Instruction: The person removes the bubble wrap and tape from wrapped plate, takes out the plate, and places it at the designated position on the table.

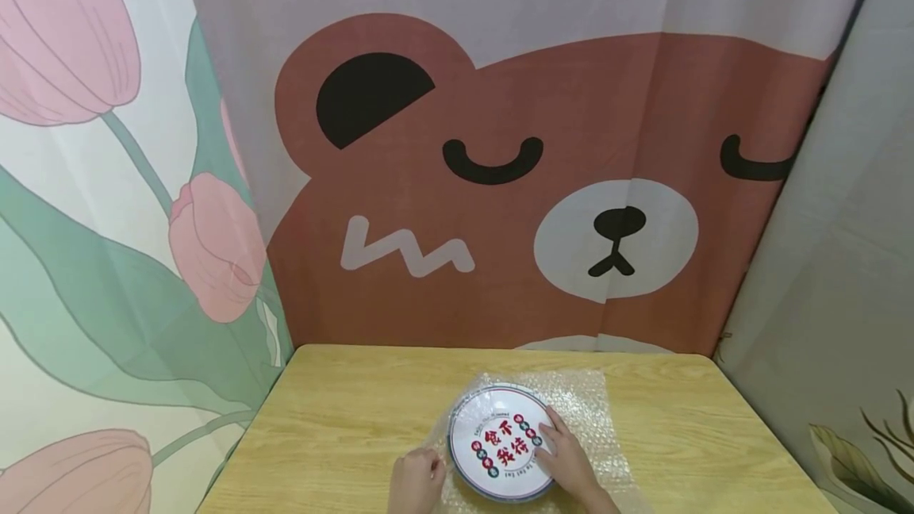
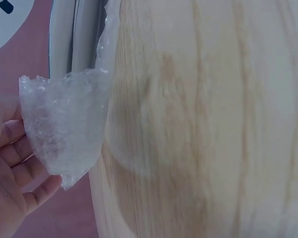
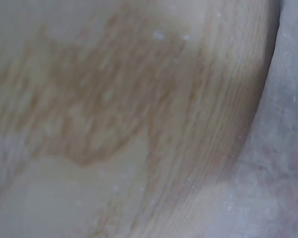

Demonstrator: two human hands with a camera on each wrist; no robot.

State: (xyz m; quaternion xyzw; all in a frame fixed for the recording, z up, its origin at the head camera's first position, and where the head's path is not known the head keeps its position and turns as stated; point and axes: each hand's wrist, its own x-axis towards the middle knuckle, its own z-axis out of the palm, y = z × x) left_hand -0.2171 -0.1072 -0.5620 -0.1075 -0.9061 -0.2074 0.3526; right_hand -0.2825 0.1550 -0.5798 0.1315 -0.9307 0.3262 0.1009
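A round white plate (image 1: 467,435) with a blue rim, red characters and small coloured dots lies face up on a sheet of bubble wrap (image 1: 585,403). Two pale rims (image 2: 82,39), one against the other, show at the plate's edge in the left wrist view. At the plate's left, my left hand (image 1: 417,480) has its fingers curled at the edge of the wrap, and the left wrist view shows them behind a raised flap (image 2: 64,119). My right hand (image 1: 571,462) rests on the plate's right side, fingers extended over the rim and thumb on the face.
The wooden table (image 1: 343,411) stretches out to both sides of the wrap. Behind it hangs a curtain (image 1: 400,308) with a brown bear print; a tulip-patterned curtain (image 1: 143,300) is at the left and a pale one (image 1: 807,300) at the right.
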